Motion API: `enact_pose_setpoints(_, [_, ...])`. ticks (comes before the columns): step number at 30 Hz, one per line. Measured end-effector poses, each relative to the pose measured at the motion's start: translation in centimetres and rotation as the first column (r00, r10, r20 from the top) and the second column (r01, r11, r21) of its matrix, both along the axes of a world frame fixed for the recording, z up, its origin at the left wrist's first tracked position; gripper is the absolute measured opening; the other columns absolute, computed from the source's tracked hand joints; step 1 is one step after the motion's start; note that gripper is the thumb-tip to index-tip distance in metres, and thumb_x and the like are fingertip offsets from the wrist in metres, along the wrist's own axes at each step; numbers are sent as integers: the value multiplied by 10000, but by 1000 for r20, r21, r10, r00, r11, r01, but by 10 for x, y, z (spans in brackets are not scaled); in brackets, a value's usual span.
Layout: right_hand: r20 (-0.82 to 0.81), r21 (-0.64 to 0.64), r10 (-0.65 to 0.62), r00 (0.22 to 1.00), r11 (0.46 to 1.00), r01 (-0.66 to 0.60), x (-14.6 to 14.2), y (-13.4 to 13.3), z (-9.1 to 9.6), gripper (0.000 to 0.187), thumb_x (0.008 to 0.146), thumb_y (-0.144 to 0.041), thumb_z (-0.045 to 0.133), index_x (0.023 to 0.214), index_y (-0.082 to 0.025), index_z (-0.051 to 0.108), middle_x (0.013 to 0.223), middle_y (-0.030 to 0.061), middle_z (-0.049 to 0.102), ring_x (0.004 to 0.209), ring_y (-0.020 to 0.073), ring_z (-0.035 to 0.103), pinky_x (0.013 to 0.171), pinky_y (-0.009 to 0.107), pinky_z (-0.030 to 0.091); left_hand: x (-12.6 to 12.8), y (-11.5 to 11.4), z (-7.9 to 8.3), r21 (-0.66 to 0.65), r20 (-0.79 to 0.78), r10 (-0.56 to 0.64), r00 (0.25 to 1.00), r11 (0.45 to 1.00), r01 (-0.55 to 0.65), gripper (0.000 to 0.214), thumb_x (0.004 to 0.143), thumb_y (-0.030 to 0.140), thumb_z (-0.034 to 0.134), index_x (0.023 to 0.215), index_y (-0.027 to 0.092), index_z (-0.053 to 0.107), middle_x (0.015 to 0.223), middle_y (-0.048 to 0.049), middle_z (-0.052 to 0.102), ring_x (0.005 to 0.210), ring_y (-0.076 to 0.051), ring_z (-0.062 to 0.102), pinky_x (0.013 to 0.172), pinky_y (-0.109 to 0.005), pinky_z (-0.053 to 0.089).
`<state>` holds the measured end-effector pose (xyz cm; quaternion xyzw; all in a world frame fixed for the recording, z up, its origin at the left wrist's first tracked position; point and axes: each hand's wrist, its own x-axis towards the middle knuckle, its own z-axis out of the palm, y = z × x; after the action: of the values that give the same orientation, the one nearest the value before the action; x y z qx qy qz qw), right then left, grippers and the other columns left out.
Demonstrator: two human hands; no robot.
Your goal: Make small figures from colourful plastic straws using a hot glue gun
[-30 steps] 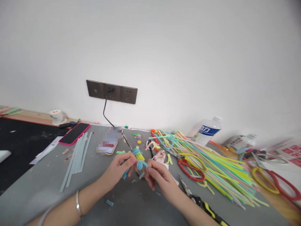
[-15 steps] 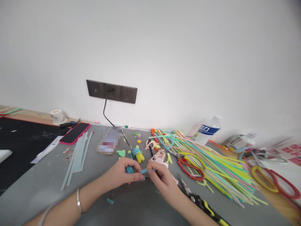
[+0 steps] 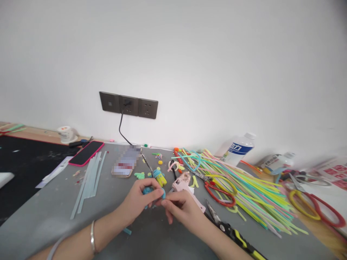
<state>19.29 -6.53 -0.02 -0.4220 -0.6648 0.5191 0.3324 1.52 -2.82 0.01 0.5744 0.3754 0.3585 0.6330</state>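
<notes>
My left hand (image 3: 141, 200) is closed around a small blue rolled-up pipe cleaner ball (image 3: 146, 190), partly hidden by my fingers. A short blue pipe cleaner piece (image 3: 163, 194) curves between my two hands. My right hand (image 3: 182, 206) pinches its lower end between thumb and forefinger. Just beyond my left hand lies a small yellow and blue pipe cleaner figure (image 3: 159, 177). A pale pink glue gun (image 3: 182, 185) rests behind my right hand. Beside my left wrist is a short blue glue stick piece (image 3: 127, 231).
Right of my hands lie coloured pipe cleaners (image 3: 244, 184), red-and-yellow scissors (image 3: 221, 195) and black-yellow pliers (image 3: 230, 233). Clear glue sticks (image 3: 90, 178), a pink-cased phone (image 3: 86, 152) and another phone (image 3: 126, 162) are to the left. A white bottle (image 3: 240, 148) stands near the wall.
The blue pipe cleaner piece, stretched out between my hands before, now bends in a curve. My right hand has moved slightly down, uncovering more of the glue gun; my left hand shifted slightly left.
</notes>
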Motion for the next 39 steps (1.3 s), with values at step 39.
enact_pose_setpoints(39, [-398,-375,-197,896,926,37,4,6,5,383,738,-432,818,753,-158,551,670,29,734,582,125,712,541,184,509,9,-14,5,-49,-6,84,996,995,-84,445,739,568,706,630,157,575,528,32,527,457,-69,372,470,-213,286])
